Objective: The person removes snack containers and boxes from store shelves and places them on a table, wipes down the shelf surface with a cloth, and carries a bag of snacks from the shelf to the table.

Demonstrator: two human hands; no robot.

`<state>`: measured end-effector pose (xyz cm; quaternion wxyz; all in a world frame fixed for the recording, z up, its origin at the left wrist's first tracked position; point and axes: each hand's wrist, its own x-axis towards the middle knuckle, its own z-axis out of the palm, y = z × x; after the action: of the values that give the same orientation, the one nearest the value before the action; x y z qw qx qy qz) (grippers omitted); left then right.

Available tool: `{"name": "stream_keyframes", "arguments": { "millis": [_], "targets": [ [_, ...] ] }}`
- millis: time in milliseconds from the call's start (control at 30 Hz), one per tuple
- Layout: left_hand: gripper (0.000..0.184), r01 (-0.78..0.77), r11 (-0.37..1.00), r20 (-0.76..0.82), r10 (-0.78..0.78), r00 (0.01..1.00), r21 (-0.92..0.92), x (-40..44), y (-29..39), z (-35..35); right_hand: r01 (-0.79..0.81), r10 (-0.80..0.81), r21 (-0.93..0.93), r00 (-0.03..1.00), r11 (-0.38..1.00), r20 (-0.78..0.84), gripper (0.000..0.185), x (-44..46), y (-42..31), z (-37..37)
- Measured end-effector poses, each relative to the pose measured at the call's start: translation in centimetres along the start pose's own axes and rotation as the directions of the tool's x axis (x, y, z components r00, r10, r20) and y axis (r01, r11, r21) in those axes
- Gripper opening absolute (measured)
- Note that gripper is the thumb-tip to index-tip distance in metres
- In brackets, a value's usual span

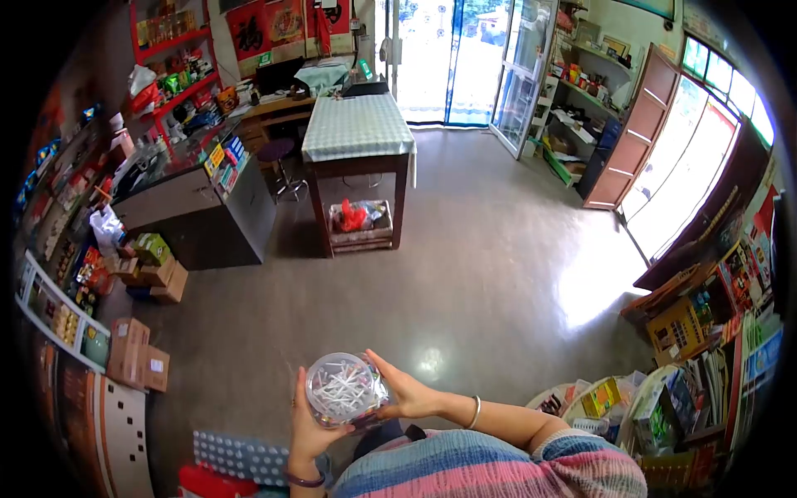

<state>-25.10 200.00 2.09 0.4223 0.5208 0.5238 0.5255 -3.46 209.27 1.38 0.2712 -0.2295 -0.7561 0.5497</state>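
A clear round plastic jar (342,388) is held in front of my body, its top facing up. Many thin white sticks show through the top, and coloured bits are visible along its side. My left hand (310,430) wraps the jar from the left, with the thumb across its near edge. On the other side, my right hand (408,393) grips the jar, its fingers partly hidden behind it. Whether a see-through lid covers the top, I cannot tell.
Ahead stands a table with a checked cloth (357,124), a basket on its lower shelf. A grey counter (207,216) and cardboard boxes (129,353) are on the left. Round baskets of packets (602,398) stand at right. A blue dotted cloth (241,456) lies near my left arm.
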Motion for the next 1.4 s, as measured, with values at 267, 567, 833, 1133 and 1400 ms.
{"name": "stream_keyframes", "arguments": {
  "millis": [267, 567, 833, 1133, 1400],
  "targets": [
    [0.132, -0.076, 0.967, 0.107, 0.051, 0.993, 0.244, 21.4, -0.1, -3.4, -0.029, 0.025, -0.028, 0.990, 0.999, -0.141, 0.110, 15.1, 3.1, -10.4],
    [0.129, -0.192, 0.892, 0.154, 0.140, 0.978, 0.410, 45.3, -3.3, -0.2, -0.005, 0.030, 0.099, 0.966, 0.995, -0.256, 0.107, 28.7, 12.0, -26.1],
    [0.126, -0.206, 0.974, 0.134, 0.193, 0.972, 0.094, 65.3, -0.9, 2.8, 0.117, -0.129, -0.055, 0.939, 0.992, -0.318, 0.105, 42.0, 13.3, -41.7],
    [0.125, -0.334, 0.943, 0.231, 0.327, 0.916, -0.012, 87.6, -2.0, 1.2, 0.096, -0.177, -0.209, 0.893, 0.973, -0.414, 0.107, 57.8, 17.7, -53.4],
    [0.126, -0.256, 0.964, 0.362, 0.266, 0.893, -0.076, 110.5, -7.8, -1.1, -0.067, -0.070, -0.218, 0.822, 0.974, -0.565, 0.107, 73.6, 24.4, -62.6]
  ]
}}
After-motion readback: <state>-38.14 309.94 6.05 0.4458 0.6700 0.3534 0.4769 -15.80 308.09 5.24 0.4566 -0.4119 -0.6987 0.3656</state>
